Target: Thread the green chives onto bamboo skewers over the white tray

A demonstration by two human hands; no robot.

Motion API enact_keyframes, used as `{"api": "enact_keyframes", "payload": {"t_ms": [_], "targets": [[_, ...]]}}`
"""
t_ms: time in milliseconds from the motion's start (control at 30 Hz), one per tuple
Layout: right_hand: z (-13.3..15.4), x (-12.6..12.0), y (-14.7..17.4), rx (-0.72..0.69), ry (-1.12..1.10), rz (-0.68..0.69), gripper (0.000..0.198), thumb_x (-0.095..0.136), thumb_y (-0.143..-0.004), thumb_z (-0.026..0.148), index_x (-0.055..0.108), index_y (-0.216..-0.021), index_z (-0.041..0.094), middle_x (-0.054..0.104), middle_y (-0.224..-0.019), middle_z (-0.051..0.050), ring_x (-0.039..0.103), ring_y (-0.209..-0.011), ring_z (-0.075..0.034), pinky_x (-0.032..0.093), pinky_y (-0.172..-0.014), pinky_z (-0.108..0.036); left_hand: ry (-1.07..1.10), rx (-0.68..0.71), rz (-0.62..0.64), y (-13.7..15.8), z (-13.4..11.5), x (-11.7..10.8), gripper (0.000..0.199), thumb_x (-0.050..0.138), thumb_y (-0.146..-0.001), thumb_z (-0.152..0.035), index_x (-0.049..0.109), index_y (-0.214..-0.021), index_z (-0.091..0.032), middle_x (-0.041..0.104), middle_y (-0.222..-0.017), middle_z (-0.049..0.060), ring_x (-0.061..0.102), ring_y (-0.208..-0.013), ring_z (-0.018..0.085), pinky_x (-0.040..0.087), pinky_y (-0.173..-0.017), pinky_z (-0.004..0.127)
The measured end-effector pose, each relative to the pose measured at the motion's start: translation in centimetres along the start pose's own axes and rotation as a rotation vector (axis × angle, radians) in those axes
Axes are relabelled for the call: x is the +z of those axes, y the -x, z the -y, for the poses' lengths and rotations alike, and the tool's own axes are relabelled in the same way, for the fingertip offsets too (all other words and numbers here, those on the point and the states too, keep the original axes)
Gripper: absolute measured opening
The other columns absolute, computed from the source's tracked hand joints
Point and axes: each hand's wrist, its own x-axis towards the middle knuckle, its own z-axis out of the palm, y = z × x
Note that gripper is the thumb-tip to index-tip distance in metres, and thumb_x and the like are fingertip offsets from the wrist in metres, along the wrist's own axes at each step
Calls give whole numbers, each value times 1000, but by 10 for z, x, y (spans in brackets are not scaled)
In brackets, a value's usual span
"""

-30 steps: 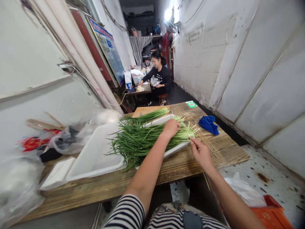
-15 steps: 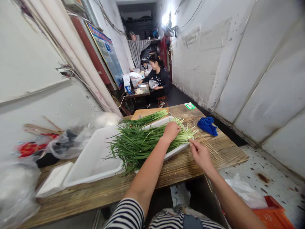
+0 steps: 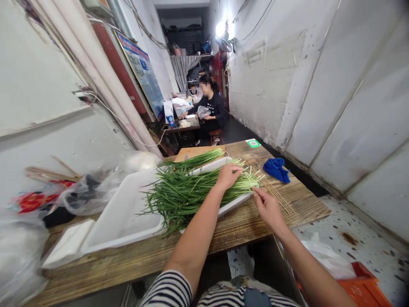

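A thick pile of garlic chives [image 3: 188, 194] lies across a white tray, green leaves to the left and pale stems to the right. My left hand [image 3: 228, 175] rests on the stem part with its fingers curled round some chives; its fingertips are partly hidden. By the cut stem ends, my right hand [image 3: 267, 207] pinches a thin bamboo skewer [image 3: 278, 248], whose lower end shows beneath my wrist past the table edge. Several loose bamboo skewers [image 3: 279, 197] lie on the wood just beyond that hand.
A white tray [image 3: 105, 232] stands left on the wooden table [image 3: 128, 266], near plastic bags [image 3: 22, 251]. More chives [image 3: 204, 157] lie behind, by a cutting board [image 3: 191, 151]. A blue cloth [image 3: 276, 169] is right. A person [image 3: 212, 106] sits at another table further back.
The view has shifted slightly. My left hand's fingers have loosened a little over the stems, and my right hand stays at the stem ends.
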Motion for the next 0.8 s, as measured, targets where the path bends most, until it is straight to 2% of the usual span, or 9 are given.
{"api": "enact_keyframes", "payload": {"t_ms": [133, 233, 400, 800], "targets": [[1, 1, 0, 0, -13, -11, 40, 42, -83, 28, 67, -108, 9, 71, -77, -11, 66, -72, -23, 51, -63, -32, -18, -13, -21, 1, -4, 0, 20, 57, -77, -19, 73, -88, -14, 71, -93, 8, 64, -87, 17, 47, -84, 27], [3, 1, 0, -9, -14, -23, 39, 43, -83, 28, 67, -107, 11, 71, -77, -10, 66, -70, -22, 51, -62, -32, -33, -45, 34, 3, -5, 2, 23, 55, -78, -21, 72, -92, -16, 72, -92, 5, 65, -83, 16, 48, -79, 26], [3, 0, 1, -15, -3, -27, 40, 42, -83, 28, 67, -107, 9, 71, -75, -10, 66, -68, -23, 51, -62, -33, -40, -62, 112, 4, -4, 3, 21, 56, -77, -24, 73, -85, -16, 73, -85, 3, 65, -79, 15, 47, -73, 23], [3, 0, 0, -38, 0, -38, 38, 43, -82, 28, 69, -105, 11, 72, -71, -9, 66, -65, -22, 51, -58, -31, -2, -83, 78, 5, -5, 2, 22, 56, -75, -25, 73, -85, -15, 73, -81, 3, 64, -74, 15, 46, -69, 22]]}}
